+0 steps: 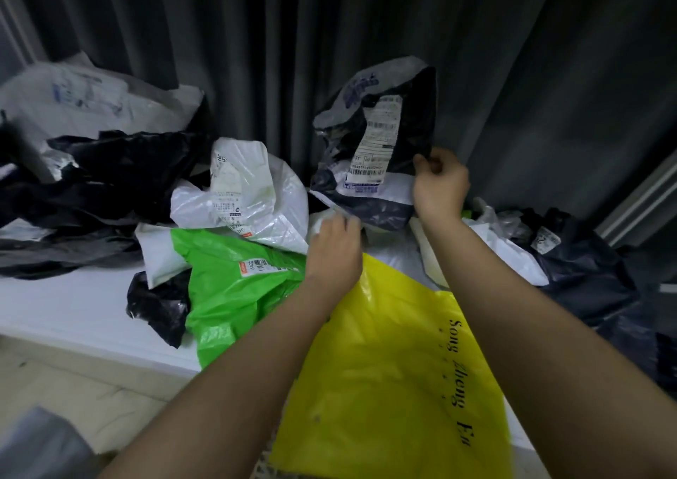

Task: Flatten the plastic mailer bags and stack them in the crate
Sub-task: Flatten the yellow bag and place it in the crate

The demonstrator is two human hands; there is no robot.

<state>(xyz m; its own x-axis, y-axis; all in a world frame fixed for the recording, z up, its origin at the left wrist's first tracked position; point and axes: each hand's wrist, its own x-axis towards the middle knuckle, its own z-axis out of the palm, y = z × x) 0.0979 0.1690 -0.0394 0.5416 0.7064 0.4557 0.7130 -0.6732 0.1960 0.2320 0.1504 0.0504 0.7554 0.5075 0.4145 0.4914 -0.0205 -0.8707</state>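
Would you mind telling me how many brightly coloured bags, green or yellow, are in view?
2. The green bag lies left of centre on the white surface; the yellow bag lies in front, under the forearms. Others may be buried in the pile.

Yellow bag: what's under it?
The yellow bag lies over the white surface edge and overlaps white bags at its far end. Anything beneath its middle is covered. No crate is visible.
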